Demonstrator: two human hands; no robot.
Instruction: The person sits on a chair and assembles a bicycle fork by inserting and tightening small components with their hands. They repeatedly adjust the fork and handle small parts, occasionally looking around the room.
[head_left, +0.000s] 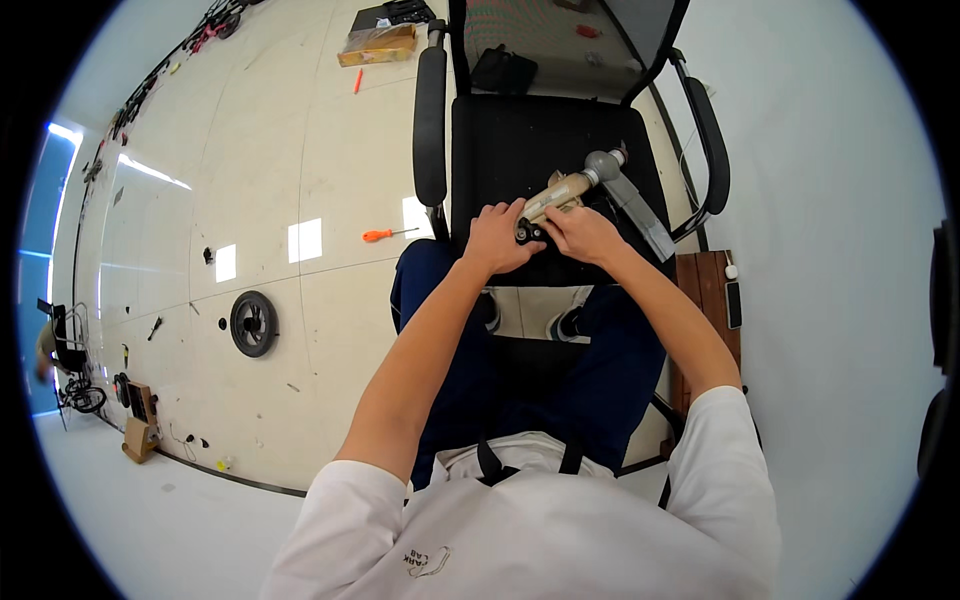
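Observation:
On the black chair seat in front of me lies a tubular assembly: a beige tube with a grey rounded joint and a flat grey bar angling off toward the right armrest. My left hand is closed around the tube's near end, beside a small black fitting. From the other side, my right hand closes its fingertips on the tube close to that fitting. Exactly what the right fingertips pinch is too small to make out.
Left of the chair, an orange-handled screwdriver and a black wheel lie on the tiled floor. Farther off are a cardboard box and an orange stick. The chair's armrests flank the seat. A phone rests on brown wood at right.

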